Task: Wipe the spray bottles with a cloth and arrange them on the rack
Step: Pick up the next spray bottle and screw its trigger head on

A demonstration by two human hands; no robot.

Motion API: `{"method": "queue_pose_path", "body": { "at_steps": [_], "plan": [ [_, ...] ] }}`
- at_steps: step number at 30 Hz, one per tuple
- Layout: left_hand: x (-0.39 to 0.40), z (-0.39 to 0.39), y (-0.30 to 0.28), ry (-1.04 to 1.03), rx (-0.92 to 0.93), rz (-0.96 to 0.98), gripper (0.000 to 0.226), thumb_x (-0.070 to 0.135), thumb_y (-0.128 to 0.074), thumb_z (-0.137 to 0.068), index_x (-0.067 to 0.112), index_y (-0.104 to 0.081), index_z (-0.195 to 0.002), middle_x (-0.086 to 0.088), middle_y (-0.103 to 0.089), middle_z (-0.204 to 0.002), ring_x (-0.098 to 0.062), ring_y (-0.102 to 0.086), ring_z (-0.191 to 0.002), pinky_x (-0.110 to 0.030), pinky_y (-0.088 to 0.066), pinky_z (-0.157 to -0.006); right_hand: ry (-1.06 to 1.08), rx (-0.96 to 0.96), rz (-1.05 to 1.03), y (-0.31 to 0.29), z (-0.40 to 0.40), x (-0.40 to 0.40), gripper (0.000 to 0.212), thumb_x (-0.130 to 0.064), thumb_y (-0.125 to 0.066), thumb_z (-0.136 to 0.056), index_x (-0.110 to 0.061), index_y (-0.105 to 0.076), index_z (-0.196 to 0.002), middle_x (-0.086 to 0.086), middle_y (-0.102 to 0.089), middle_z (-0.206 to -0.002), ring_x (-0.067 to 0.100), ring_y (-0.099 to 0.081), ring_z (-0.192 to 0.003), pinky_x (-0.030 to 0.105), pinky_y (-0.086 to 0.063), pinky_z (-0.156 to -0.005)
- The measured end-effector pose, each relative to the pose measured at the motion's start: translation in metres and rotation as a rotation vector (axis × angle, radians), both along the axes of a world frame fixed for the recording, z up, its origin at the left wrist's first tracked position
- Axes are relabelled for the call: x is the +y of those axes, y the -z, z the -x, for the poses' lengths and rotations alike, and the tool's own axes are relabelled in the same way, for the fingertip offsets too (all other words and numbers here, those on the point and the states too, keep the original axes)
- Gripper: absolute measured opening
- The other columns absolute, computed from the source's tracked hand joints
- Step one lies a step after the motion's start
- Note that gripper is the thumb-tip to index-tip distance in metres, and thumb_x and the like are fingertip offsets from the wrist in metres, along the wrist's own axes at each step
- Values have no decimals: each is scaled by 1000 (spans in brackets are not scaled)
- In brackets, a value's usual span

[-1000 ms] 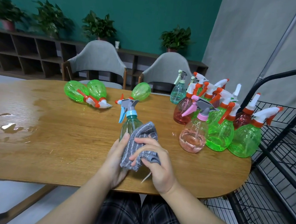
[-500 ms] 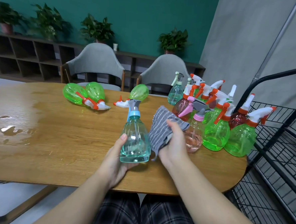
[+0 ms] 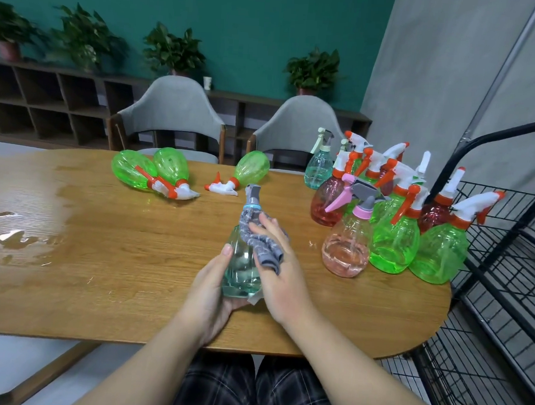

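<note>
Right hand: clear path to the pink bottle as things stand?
Probably yes. The pink bottle stands at the front of the cluster, with bare table between it and the right hand, but that hand holds the cloth.

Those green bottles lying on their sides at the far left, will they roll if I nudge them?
Probably. The two green bottles lie on rounded bodies, though their trigger heads may stop a full roll. They look empty, so likely light and easily pushed. The wet patch nearby could make the table slippery.
</note>
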State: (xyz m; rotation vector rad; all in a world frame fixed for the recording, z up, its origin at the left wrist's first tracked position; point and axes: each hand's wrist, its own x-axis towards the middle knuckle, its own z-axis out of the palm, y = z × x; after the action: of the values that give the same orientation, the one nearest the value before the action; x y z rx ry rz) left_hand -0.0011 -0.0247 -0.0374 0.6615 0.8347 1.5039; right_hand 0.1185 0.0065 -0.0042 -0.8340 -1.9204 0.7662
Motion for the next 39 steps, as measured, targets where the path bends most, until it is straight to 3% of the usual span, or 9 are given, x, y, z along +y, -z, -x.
{"method": "queue_pose_path", "body": {
  "at_steps": [7, 11, 16, 20, 24, 27, 30, 34, 39],
  "plan": [
    [-1, -1, -2, 11, -72, -1, 59, 56, -39, -87, 19, -58, -130, -12, -68, -122, -25, -66, -110, -46, -53, -90, -143, 62, -78, 16, -7, -7, 42, 1, -53, -83, -23, -67, -115, -21, -48, -140, 4, -21, -144, 19, -15, -116],
    [-2, 2, -4, 19, -82, 20, 72, 62, -38, -84, 13, -56, -133, -16, -64, -128, -30, -61, -120, -47, -49, -100, -176, 101, -98, 20, -9, -15, 42, -15, -47, -76, -18, -70, -110, -3, -60, -131, 10, -33, -140, 29, -24, -115],
    [-4, 3, -4, -25, -76, 55, 103, 64, -83, -59, 1, -51, -134, -26, -61, -128, -40, -59, -119, -49, -54, -93, -165, 156, -121, 21, -18, -20, 34, -23, -50, -72, -22, -74, -96, 4, -65, -117, 10, -55, -119, 30, -39, -102],
    [-4, 3, -3, -4, -127, 50, 75, 56, -70, -74, 4, -59, -126, -22, -66, -120, -30, -68, -99, -42, -59, -79, 3, 741, 479, 6, -17, -20, 17, -21, -54, -82, -13, -65, -73, 8, -66, -71, 23, -65, -71, 38, -51, -85],
    [-3, 4, -3, 29, -156, 32, 58, 49, -52, -80, 10, -59, -123, -13, -73, -108, -22, -73, -88, -31, -60, -63, 240, 1187, 983, -22, -13, -7, 27, -29, -45, -98, -11, -63, -93, 13, -68, -90, 29, -64, -80, 45, -49, -86],
    [-3, 4, -4, 34, -151, 19, 59, 50, -51, -81, 11, -58, -125, -13, -73, -109, -22, -72, -90, -33, -61, -69, 207, 1090, 839, -38, -7, -5, 26, -28, -47, -98, -10, -66, -95, 9, -72, -91, 25, -67, -85, 40, -52, -81],
    [-4, 1, -6, 65, -124, -4, 55, 47, -46, -87, 10, -59, -124, -16, -70, -115, -25, -71, -97, -37, -60, -71, 132, 710, 601, -41, 3, -4, 24, -32, -47, -98, -18, -66, -101, 4, -72, -99, 23, -66, -97, 39, -52, -84],
    [-3, 0, -6, 27, -101, 6, 55, 48, -45, -87, 11, -59, -127, -15, -69, -118, -23, -71, -97, -36, -59, -69, 13, 247, 271, -27, 17, -2, 46, -24, -49, -96, -32, -44, -141, -17, -45, -142, 4, -38, -135, 38, -30, -115],
    [0, 0, -1, 22, -62, 16, 48, 43, -30, -101, 14, -63, -120, -11, -72, -111, -20, -71, -94, -34, -58, -66, 36, 45, 14, -6, 14, 3, 49, -14, -44, -87, -48, -51, -122, -24, -35, -147, -3, -19, -142, 23, -13, -117]
  ]
}}
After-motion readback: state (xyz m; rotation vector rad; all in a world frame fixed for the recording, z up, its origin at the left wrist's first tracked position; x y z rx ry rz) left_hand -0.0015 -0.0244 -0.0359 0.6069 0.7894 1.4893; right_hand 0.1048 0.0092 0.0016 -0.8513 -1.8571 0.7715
